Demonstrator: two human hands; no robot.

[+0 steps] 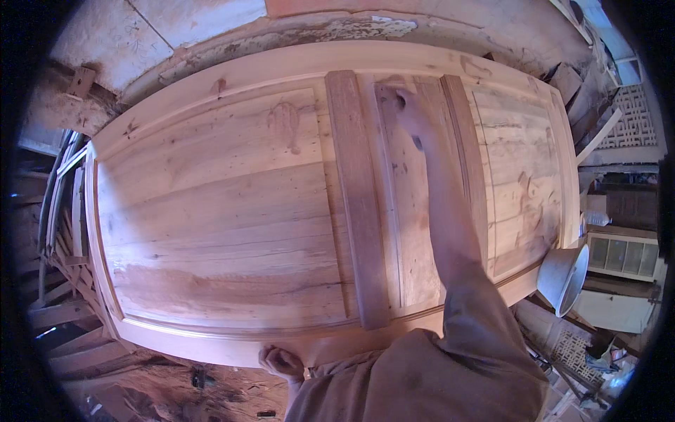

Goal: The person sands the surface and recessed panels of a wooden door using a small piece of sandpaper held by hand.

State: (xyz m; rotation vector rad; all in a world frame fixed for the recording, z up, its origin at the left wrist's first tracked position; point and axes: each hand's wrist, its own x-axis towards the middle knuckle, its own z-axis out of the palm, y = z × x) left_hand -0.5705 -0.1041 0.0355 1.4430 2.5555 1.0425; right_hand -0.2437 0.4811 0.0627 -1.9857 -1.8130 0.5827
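Observation:
A large panelled wooden door (232,211) lies flat before me, its pale boards marked with knots and brown stains. My right arm reaches across it, and my right hand (404,109) is closed low over the far end of the narrow middle panel (411,232). Whatever those fingers hold, if anything, is hidden. Two darker upright strips, one on the left (357,204) and one on the right (465,148), flank that panel. At the door's near edge my left hand (281,362) rests with its fingers curled in, nothing visible in them.
A pale round basin (562,281) sits tilted by the door's right near corner. Stacked timber (74,260) crowds the left side. A stained wall (211,21) runs behind the far edge. Shelves and a small glazed frame (622,254) stand at the right; wood shavings (176,394) litter the floor.

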